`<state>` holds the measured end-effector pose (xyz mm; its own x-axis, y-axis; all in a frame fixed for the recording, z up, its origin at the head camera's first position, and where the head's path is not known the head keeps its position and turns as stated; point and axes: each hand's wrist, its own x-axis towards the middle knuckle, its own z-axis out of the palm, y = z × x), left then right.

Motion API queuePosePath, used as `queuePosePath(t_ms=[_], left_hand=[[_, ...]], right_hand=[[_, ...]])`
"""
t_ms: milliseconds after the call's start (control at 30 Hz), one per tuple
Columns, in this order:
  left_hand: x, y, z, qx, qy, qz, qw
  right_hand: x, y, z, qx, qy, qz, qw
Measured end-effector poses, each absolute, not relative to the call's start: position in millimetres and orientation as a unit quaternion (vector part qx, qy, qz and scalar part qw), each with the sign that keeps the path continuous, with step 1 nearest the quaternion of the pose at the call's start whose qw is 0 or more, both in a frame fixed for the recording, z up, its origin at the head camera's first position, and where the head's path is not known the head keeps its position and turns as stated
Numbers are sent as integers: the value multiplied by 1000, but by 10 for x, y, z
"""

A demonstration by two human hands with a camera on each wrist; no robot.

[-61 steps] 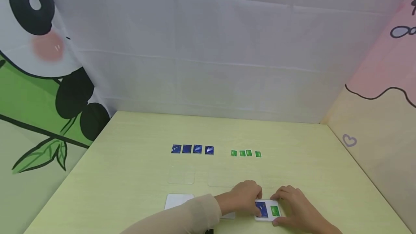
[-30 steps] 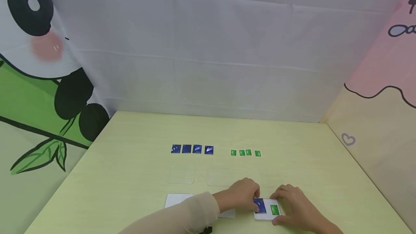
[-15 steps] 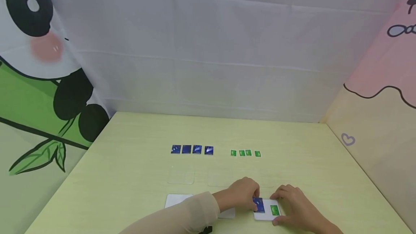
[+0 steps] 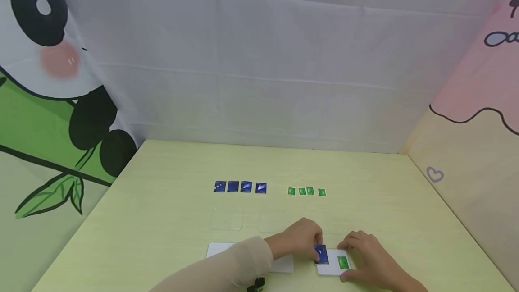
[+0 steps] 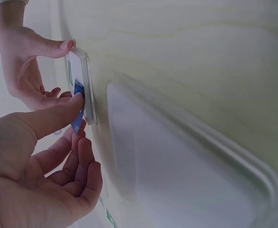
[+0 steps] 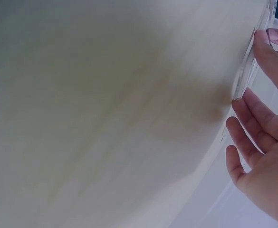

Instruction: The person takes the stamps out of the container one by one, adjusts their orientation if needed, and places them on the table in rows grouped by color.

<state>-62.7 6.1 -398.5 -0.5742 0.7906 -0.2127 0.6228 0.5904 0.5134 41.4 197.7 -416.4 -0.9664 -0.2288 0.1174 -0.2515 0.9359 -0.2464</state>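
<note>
My left hand (image 4: 303,236) pinches a small blue picture card (image 4: 322,254) between thumb and fingers. The card overlaps the left end of a white rectangular case (image 4: 332,268), whose right end bears a small green card (image 4: 343,262). With thumb at the near edge and fingers at the far edge, my right hand (image 4: 371,258) grips that case from the right. In the left wrist view, the blue card (image 5: 78,124) stands tilted at the case's rim under my left thumb. The right wrist view shows the case (image 6: 245,69) edge-on between thumb and fingers.
Farther back on the table (image 4: 182,166) lie a row of several blue cards (image 4: 233,186) and a row of several green cards (image 4: 302,191). Faint clear covers (image 4: 225,220) lie before them. Two more white cases (image 4: 219,248) sit partly under my left sleeve (image 4: 239,260).
My left hand has drawn the blue card left and slightly away from me, from lying on the white case to partly beyond its left end. The right hand has kept its grip.
</note>
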Motion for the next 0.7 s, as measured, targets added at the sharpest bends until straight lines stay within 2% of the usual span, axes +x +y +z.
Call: queuePosePath(t_ms=[233,500,700], left_hand=[[-669,33,-3945,405,865,204,216],[-704,-2,-3922,412,855,228,218],[-730,-21,-3931,399,849,253,236]], right_hand=[[422,1993,-4182,138,-980,128,64],[411,1980,-4167,118,-985,123,36],[412,1984,-4173,136,-981,127,55]])
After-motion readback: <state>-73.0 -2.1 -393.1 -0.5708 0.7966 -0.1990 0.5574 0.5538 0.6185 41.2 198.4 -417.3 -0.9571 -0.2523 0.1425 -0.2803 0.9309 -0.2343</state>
